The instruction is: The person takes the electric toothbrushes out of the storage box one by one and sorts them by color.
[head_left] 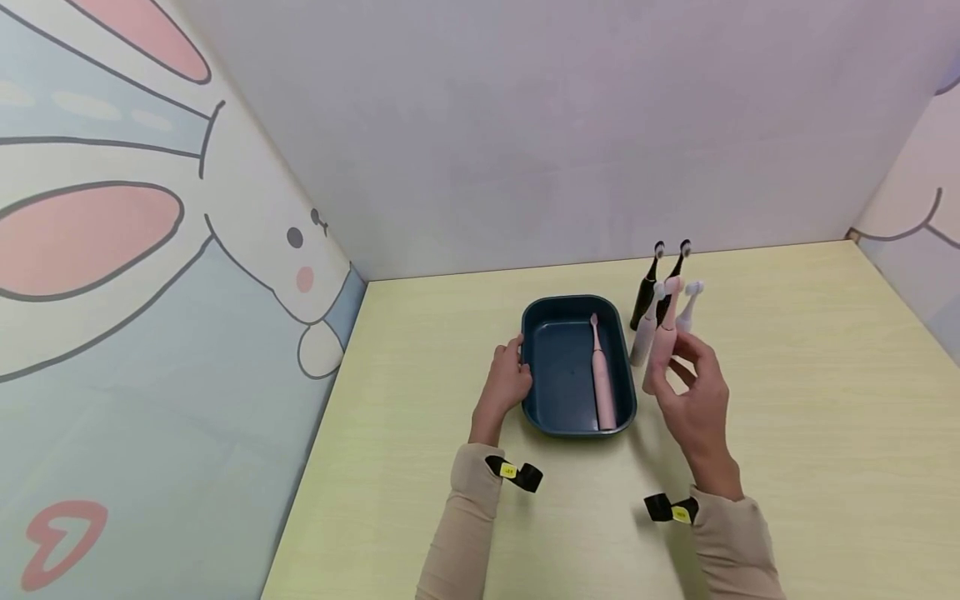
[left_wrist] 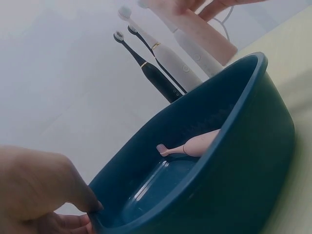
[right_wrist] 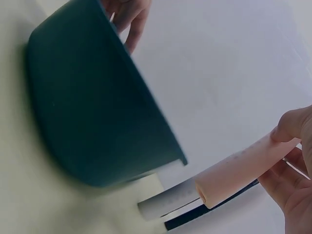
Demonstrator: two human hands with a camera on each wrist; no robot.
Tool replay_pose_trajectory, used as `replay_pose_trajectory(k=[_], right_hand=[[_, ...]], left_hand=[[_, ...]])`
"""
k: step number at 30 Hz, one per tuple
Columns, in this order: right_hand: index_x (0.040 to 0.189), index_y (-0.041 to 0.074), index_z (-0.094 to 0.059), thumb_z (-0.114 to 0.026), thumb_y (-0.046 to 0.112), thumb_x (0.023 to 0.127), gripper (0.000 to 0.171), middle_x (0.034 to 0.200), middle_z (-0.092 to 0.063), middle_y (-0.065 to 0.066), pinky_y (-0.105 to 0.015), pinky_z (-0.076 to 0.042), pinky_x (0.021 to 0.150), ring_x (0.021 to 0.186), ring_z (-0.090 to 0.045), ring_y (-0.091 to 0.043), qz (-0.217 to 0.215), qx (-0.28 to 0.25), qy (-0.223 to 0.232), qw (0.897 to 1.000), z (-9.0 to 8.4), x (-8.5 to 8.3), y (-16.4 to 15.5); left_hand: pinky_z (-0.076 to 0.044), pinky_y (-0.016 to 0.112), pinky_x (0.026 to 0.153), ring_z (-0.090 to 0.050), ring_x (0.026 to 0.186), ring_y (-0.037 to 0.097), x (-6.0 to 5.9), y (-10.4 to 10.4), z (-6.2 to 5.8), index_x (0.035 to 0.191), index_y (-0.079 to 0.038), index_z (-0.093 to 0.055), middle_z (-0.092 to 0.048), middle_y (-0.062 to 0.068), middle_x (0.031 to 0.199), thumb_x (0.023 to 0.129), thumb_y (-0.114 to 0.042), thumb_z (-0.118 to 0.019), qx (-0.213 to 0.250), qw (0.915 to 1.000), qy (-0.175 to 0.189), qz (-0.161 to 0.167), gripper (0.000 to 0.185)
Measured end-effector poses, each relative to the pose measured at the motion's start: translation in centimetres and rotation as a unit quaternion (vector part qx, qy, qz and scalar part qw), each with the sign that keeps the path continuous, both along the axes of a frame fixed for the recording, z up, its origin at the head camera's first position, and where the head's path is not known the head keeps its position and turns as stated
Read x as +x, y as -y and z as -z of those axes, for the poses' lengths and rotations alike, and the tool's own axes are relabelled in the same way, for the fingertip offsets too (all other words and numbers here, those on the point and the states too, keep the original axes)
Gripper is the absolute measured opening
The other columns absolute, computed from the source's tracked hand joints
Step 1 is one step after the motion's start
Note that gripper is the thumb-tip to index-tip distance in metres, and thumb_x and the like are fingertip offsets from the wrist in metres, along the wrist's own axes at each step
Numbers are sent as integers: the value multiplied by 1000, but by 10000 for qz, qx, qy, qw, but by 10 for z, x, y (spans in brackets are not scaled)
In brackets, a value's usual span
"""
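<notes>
Head view: right hand (head_left: 693,392) pinches a pink electric toothbrush (head_left: 663,346) upright beside the dark teal plastic tub (head_left: 536,350), whose left rim the left hand (head_left: 508,382) grips; another pink toothbrush (head_left: 602,377) lies inside.

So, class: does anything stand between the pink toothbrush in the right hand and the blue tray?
Nothing visible does. The right hand holds the pink toothbrush just right of the blue tray; only the tray's wall lies between. The other toothbrushes stand farther back, and the left hand grips the opposite rim.
</notes>
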State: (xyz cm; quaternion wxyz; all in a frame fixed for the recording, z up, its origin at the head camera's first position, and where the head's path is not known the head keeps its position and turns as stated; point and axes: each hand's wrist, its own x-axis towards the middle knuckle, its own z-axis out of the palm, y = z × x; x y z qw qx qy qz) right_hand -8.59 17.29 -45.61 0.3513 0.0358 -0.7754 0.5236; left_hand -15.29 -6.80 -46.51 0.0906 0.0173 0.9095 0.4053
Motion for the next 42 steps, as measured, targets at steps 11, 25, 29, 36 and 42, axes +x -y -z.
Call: replay_pose_trajectory(k=[11, 25, 29, 36, 42], right_hand=[[123, -10, -49, -69, -13, 75, 52, 114, -56, -19, -4, -42, 84, 104, -49, 7, -103, -11, 565, 9984, 33, 1, -7], [120, -12, -45, -66, -12, 78, 48, 114, -53, -21, -5, -42, 85, 105, -46, 9, -133, 49, 842, 9963, 52, -2, -7], [119, -12, -46, -66, -12, 77, 46, 112, -53, -23, -4, -41, 84, 104, -46, 10, -108, 160, 773, 9968, 54, -1, -7], [117, -12, -49, -67, -13, 77, 44, 110, -54, -22, -4, -41, 85, 105, -45, 11, -137, 341, 622, 9974, 55, 0, -6], [119, -11, -49, -68, -12, 76, 47, 112, -54, -21, -5, -40, 88, 107, -47, 6, -143, 475, 564, 9972, 55, 2, -7]], left_hand=[[-43, 37, 84, -48, 94, 22, 0, 0, 1, 148, -9, -34, -47, 13, 115, 96, -7, -44, -33, 10000, 23, -20, 53], [-42, 37, 84, -47, 93, 22, 1, 0, 0, 148, -9, -33, -46, 13, 115, 96, -7, -44, -27, 10000, -10, 19, 53], [-42, 37, 83, -47, 92, 22, 1, 0, 1, 148, -8, -34, -47, 13, 113, 96, -7, -45, -31, 10000, -36, 9, 53], [-43, 37, 84, -48, 93, 21, 1, 0, 2, 148, -9, -34, -47, 12, 114, 96, -7, -45, -13, 10000, -10, -30, 53], [-43, 37, 85, -48, 93, 22, 1, 0, 2, 148, -9, -35, -47, 13, 114, 96, -7, -45, -11, 10000, -8, -51, 53]])
